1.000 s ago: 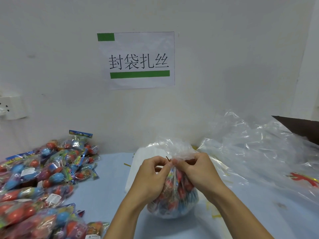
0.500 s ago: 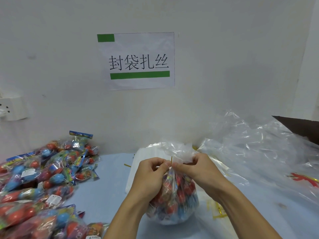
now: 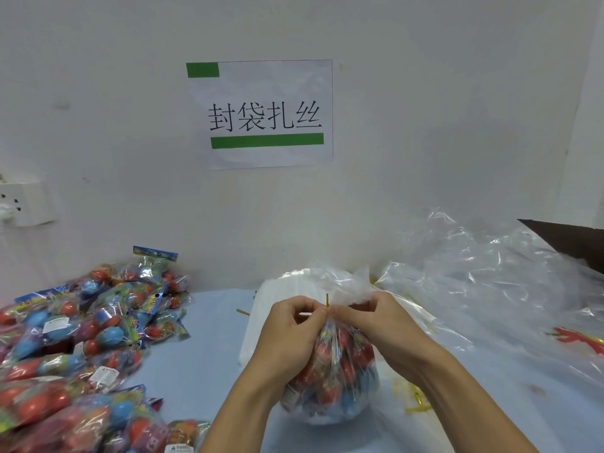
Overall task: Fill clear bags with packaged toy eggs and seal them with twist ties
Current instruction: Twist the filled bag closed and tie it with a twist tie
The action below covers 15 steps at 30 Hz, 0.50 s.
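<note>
- Both of your hands met at the neck of the clear bag (image 3: 330, 377): your left hand (image 3: 291, 335) and right hand (image 3: 376, 325) had their fingertips pressed together on the gathered plastic, pinching the gold twist tie (image 3: 327, 300) between them.
- One end of the tie stood upright just above your fingertips; how many turns it had taken, you could not tell from this view, because your fingers hid the wrap.
- If you had let go with too few turns, the tie would likely have sprung loose and the neck would have opened.
- Slippery plastic was the second risk: the ruffled bag top (image 3: 340, 282) above your pinch could have slid out, leaving the tie biting on only part of the gather.
- The filled bag rested on the blue table (image 3: 209, 364), bulging with toy eggs, so a tilt could have rolled it away.
- Loose egg packs (image 3: 81, 338) lay piled well to your left, spare bags (image 3: 490, 282) to your right.
</note>
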Each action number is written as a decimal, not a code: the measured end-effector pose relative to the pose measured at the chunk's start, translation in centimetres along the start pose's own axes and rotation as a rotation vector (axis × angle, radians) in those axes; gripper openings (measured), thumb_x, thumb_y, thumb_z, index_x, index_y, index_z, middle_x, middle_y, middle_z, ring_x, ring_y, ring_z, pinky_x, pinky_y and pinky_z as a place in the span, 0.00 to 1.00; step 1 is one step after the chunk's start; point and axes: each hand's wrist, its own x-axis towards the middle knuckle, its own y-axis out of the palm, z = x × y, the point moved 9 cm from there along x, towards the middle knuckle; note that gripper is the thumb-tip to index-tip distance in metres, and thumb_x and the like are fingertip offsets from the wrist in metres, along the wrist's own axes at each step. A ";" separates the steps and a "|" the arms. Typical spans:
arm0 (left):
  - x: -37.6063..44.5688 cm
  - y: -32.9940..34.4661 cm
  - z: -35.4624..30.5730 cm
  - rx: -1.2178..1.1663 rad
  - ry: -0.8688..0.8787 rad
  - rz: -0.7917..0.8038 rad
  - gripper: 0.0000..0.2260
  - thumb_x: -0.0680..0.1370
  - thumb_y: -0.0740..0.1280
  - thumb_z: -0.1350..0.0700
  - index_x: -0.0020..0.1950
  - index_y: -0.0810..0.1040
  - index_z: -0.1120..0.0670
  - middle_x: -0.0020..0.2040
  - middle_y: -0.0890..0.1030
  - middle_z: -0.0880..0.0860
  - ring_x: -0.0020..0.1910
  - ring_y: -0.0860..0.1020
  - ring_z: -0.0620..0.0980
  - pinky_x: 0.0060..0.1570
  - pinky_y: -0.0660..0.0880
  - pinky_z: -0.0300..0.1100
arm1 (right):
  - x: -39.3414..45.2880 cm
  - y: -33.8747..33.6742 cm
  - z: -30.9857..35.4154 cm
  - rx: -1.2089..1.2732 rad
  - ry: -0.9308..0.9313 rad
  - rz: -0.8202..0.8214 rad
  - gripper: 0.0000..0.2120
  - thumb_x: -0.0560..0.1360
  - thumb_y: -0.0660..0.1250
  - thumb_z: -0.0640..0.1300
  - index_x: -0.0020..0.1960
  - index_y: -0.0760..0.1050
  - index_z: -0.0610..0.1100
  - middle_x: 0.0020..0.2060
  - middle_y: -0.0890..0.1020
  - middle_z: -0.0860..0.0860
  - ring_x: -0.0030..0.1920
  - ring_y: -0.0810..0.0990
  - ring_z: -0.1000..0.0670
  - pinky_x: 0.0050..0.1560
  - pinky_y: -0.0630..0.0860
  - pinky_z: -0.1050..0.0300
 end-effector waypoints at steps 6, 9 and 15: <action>-0.2 0.0 -1.5 0.133 0.136 0.002 0.08 0.79 0.68 0.55 0.42 0.83 0.50 0.41 0.84 0.42 0.46 0.81 0.38 0.48 0.76 0.31 | 0.1 -0.3 0.1 -0.008 -0.001 -0.096 0.09 0.76 0.72 0.46 0.39 0.85 0.45 0.34 0.86 0.51 0.37 0.85 0.53 0.39 0.77 0.59; -0.4 0.3 -2.0 0.152 0.185 0.023 0.08 0.79 0.68 0.58 0.42 0.82 0.50 0.43 0.84 0.42 0.47 0.80 0.38 0.49 0.74 0.29 | 0.2 -0.2 -0.7 0.030 0.053 -0.134 0.12 0.75 0.69 0.43 0.34 0.83 0.43 0.29 0.80 0.48 0.34 0.79 0.50 0.38 0.72 0.55; -0.7 0.5 -2.8 0.189 0.291 0.010 0.04 0.79 0.68 0.60 0.44 0.79 0.54 0.49 0.80 0.47 0.51 0.79 0.42 0.45 0.76 0.34 | 0.5 -0.1 -1.3 0.173 0.117 -0.109 0.07 0.75 0.72 0.39 0.43 0.86 0.36 0.38 0.86 0.41 0.39 0.85 0.44 0.44 0.79 0.51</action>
